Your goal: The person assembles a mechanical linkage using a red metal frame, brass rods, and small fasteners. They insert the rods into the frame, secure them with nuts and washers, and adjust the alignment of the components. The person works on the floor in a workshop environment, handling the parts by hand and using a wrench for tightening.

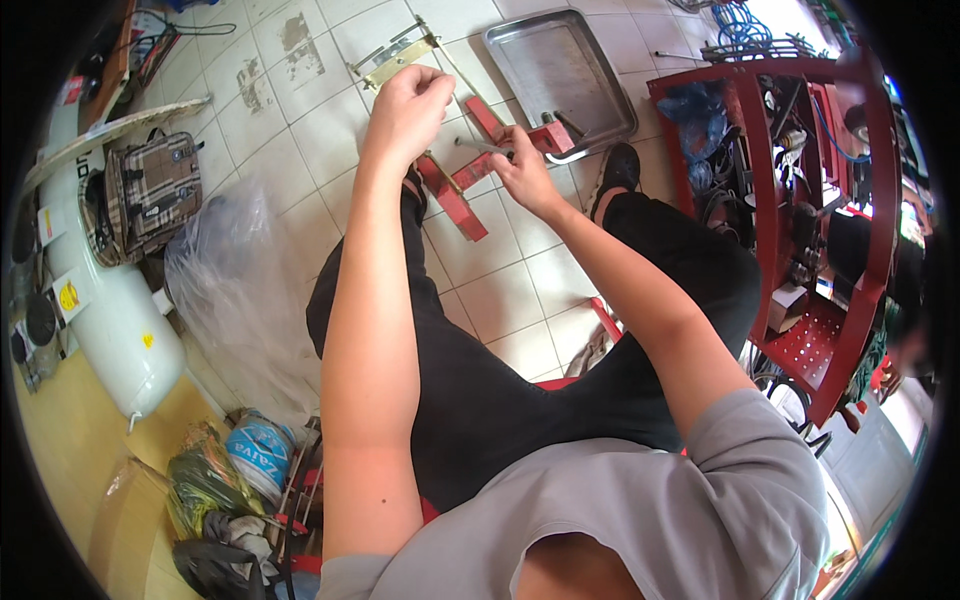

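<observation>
I sit low over a white tiled floor (500, 290) with my legs in black trousers (470, 390) spread. My left hand (408, 105) is closed into a fist above a red metal bracket frame (462, 178); what it grips is hidden by the fingers. My right hand (522, 165) is closed around a slim metal tool or bolt (478, 146) at the red frame's cross piece. A brass-coloured metal bar with thin rods (398, 58) lies on the tiles just beyond my left hand.
A steel tray (560, 60) lies ahead, a curved metal handle (568, 156) at its near edge. A red metal shelf rack (800, 190) full of parts stands right. On the left are a white air tank (105, 310), a plaid bag (150, 190), clear plastic sheeting (235, 290) and packets.
</observation>
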`<state>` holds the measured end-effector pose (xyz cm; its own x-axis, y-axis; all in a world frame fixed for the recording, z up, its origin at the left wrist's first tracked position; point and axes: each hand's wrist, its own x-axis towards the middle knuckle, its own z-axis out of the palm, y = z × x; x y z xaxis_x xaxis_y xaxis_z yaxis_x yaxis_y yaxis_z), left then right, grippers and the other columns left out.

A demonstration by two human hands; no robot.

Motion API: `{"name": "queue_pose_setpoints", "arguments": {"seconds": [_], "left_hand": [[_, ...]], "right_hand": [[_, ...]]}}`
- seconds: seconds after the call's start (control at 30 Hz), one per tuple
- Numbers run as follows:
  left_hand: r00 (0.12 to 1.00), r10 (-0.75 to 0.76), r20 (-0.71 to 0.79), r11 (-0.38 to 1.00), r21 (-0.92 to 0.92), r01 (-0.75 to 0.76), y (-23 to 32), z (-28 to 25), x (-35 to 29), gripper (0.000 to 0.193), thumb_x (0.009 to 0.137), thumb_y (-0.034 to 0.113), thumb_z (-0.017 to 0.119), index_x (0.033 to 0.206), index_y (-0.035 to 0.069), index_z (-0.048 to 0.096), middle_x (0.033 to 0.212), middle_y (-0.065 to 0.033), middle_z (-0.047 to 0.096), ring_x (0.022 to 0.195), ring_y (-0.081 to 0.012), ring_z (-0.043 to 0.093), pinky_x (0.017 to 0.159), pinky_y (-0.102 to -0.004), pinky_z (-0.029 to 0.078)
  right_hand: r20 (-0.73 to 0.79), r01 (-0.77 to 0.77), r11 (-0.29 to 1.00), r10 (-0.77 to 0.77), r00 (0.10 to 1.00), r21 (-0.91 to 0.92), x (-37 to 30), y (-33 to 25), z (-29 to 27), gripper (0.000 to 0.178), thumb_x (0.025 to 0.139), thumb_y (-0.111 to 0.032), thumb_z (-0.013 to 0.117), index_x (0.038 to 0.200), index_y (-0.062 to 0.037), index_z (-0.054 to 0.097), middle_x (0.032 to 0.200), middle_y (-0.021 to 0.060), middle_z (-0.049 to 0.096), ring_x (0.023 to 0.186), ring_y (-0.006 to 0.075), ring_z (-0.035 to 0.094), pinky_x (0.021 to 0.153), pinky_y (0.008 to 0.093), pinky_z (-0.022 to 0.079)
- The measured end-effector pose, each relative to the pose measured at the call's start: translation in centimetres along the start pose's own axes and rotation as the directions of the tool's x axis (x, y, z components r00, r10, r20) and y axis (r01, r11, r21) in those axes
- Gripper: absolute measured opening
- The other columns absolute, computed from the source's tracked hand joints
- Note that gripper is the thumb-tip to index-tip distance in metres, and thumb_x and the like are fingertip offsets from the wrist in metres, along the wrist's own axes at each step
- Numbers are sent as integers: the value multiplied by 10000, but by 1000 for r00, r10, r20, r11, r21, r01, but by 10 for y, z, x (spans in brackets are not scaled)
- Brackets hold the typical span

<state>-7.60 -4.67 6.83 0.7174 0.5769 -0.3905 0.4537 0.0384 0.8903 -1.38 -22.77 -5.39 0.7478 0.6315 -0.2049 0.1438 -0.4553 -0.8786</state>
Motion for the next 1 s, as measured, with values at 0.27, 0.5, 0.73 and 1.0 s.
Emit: {"name": "queue_pose_setpoints", "arguments": {"seconds": [0.27, 0.5, 0.73, 1.0], "left_hand": [[1000, 0, -3, 1000, -19, 0, -4, 4, 2, 249, 891, 273, 585, 934, 29, 615, 788, -11, 589, 690, -93, 537, 657, -232, 439], [999, -36, -5, 999, 11, 36, 1, 3, -1, 288, 889, 318, 608, 938, 35, 604, 787, 0, 585, 686, -68, 517, 611, -216, 395], [999, -30, -13, 999, -27, 29, 3, 0, -4, 302, 890, 288, 611, 935, -10, 600, 780, -27, 595, 702, -94, 533, 660, -234, 438], [998, -52, 44, 999, -4, 52, 9, -5, -6, 286, 904, 301, 587, 962, 21, 597, 800, -15, 584, 720, -92, 527, 681, -229, 401]], "right_hand": [[261, 171, 972, -125, 957, -160, 19, 3, 1, 220, 853, -218, 591, 947, -19, 585, 826, 155, 654, 778, 326, 641, 670, 406, 480], [493, 350, 807, -85, 866, -475, 49, -13, 30, 301, 904, -355, 502, 949, -92, 640, 865, 166, 663, 838, 357, 631, 748, 484, 469], [253, -179, 966, 224, 941, -188, 70, 19, 63, 470, 915, -420, 420, 1083, -6, 565, 931, 276, 629, 931, 391, 611, 821, 443, 469], [209, -388, 921, 375, 903, 23, 88, 90, 107, 525, 925, -379, 366, 1123, 91, 490, 1078, 322, 563, 1046, 402, 561, 898, 435, 422]]}}
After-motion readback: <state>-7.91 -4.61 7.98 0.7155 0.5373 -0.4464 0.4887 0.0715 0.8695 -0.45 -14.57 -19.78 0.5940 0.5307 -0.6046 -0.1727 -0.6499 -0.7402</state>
